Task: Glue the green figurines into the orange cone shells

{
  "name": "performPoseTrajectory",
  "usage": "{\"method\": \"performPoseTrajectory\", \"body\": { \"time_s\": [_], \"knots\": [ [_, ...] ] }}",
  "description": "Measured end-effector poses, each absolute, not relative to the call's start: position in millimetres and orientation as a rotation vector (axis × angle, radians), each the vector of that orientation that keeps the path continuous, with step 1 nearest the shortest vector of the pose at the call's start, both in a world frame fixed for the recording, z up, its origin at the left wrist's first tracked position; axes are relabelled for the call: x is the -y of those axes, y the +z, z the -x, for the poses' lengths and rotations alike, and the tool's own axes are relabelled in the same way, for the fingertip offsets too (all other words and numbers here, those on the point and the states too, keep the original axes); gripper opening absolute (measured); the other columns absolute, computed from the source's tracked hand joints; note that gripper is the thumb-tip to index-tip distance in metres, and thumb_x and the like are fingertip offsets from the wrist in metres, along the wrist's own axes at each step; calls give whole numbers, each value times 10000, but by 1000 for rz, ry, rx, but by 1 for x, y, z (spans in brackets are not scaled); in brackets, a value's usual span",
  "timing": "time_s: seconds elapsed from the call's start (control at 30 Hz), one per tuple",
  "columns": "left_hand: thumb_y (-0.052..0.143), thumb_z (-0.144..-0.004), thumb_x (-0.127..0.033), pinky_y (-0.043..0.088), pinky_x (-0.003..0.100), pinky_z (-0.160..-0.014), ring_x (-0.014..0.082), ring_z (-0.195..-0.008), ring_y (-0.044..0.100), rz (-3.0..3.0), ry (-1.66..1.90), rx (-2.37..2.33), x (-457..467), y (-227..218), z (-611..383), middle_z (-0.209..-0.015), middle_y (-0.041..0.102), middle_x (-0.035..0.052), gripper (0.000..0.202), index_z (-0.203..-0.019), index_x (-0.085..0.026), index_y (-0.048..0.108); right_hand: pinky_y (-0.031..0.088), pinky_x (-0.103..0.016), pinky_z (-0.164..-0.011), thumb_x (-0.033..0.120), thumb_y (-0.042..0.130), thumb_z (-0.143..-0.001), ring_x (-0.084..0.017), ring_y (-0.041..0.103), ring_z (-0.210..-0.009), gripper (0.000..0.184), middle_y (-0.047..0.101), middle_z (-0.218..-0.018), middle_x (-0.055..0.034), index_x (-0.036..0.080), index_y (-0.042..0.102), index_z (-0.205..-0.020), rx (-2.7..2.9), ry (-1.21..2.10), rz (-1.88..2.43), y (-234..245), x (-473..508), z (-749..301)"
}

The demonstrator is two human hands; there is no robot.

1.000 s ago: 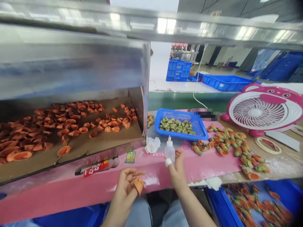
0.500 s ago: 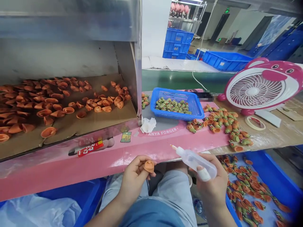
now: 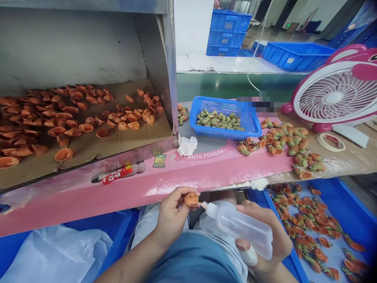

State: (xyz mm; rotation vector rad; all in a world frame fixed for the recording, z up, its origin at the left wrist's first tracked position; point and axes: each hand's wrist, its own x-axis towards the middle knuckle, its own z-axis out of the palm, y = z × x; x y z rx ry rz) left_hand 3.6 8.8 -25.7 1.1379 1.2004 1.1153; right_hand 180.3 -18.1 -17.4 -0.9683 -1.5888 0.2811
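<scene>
Pinched between the fingers of my left hand (image 3: 173,214) is a small orange cup-shaped piece (image 3: 192,199), its hollow side facing me. My right hand (image 3: 265,232) grips a translucent squeeze bottle (image 3: 244,226) with a white collar. The bottle's thin nozzle (image 3: 204,205) points left and meets the lower right edge of the orange piece; whether it touches is hard to make out. A white wrap covers one fingertip of my right hand. Both hands are above my lap, just in front of the pink bench edge (image 3: 176,177).
Many orange pieces (image 3: 63,154) lie on cardboard in a booth at left. A blue basket (image 3: 226,133) holds small green pieces. Joined green-and-orange pieces (image 3: 288,139) sit on the bench and in a blue bin (image 3: 347,204) at lower right. A pink fan (image 3: 332,96) stands at right.
My right hand has brought the bottle left and down, so its nozzle is now at the orange piece. My left hand has shifted slightly right and up. The view has tilted downward.
</scene>
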Motion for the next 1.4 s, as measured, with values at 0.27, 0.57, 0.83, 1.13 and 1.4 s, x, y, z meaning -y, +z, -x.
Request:
{"method": "performPoseTrajectory", "body": {
  "time_s": [0.27,0.57,0.83,1.13,1.4],
  "knots": [
    [525,-768,-122,483,152,-634,78,-685,611,-1307,1125,-1226,-9,-31,-2,-799,656,-23,137,-829,-214,607,475,-271,-574,288,594,-719,-157,556,-688,351,567,-786,-57,107,545,-1015,1653,288,981,-10,16,-177],
    [528,-771,-150,488,141,-637,83,-706,624,-1338,1100,-1244,-9,-30,-3,-786,659,-9,100,-826,-194,599,472,-295,-601,258,604,-712,-162,546,-714,391,557,-822,-68,89,531,-1057,1630,329,945,-15,16,-176],
    [521,-777,-161,485,170,-660,99,-741,617,-1385,1073,-1270,-10,-31,-2,-814,658,-1,110,-846,-199,598,469,-298,-622,239,600,-709,-161,543,-720,385,560,-829,-66,87,529,-1056,1627,356,927,-17,15,-174],
    [506,-789,-185,489,214,-669,124,-738,619,-1377,1032,-1303,-10,-36,-1,-811,653,16,102,-849,-192,588,471,-295,-628,240,592,-705,-155,542,-695,360,567,-802,-60,97,537,-1031,1648,349,951,-17,15,-176],
    [523,-776,-240,506,248,-652,149,-705,630,-1314,1041,-1318,-11,-36,-1,-779,650,36,111,-835,-170,586,484,-307,-587,265,589,-699,-161,553,-651,335,574,-753,-59,114,549,-995,1645,333,1000,-17,15,-177]
  ]
}}
